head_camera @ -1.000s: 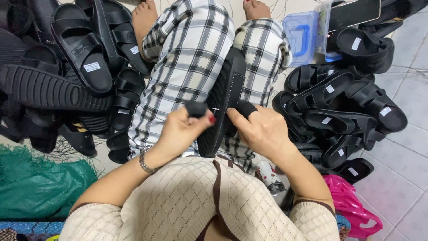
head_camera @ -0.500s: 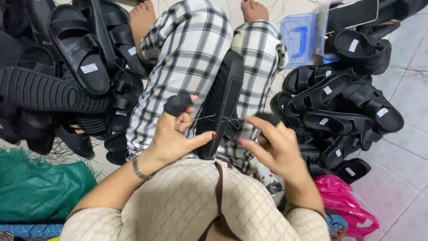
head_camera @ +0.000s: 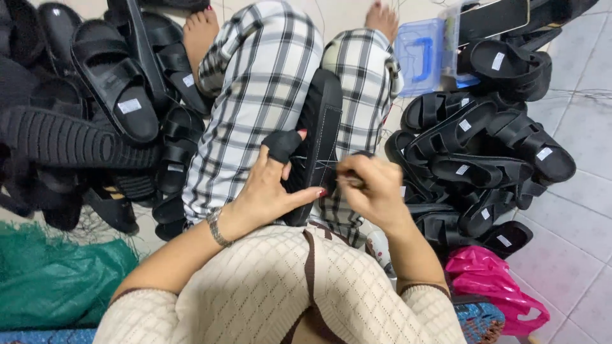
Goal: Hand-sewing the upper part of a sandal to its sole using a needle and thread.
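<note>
A black rubber sandal sole (head_camera: 322,127) stands on its edge in the lap, wedged between the two thighs in black-and-white checked trousers (head_camera: 255,95), its length running away from the body. The left hand (head_camera: 271,191) lies against the sole's near left side: the thumb reaches across to touch the sole's edge, and the forefinger, capped by a black finger guard (head_camera: 280,145), points up beside it; this hand steadies the sole with fingers spread rather than wrapped around it. A silver bracelet (head_camera: 217,226) circles the left wrist. The right hand (head_camera: 373,188) sits just right of the sole's near end, fingers curled in and pinched together on something thin (too small to tell what), with fine pale threads (head_camera: 322,164) running from the pinch across the sole. Both forearms come out of cream knitted sleeves and bend in toward the lap. Heaps of black strapped sandals (head_camera: 478,146) lie on the tiled floor (head_camera: 580,159) to either side, a green net (head_camera: 51,280) at the left, a pink plastic bag (head_camera: 494,286) at the right.
</note>
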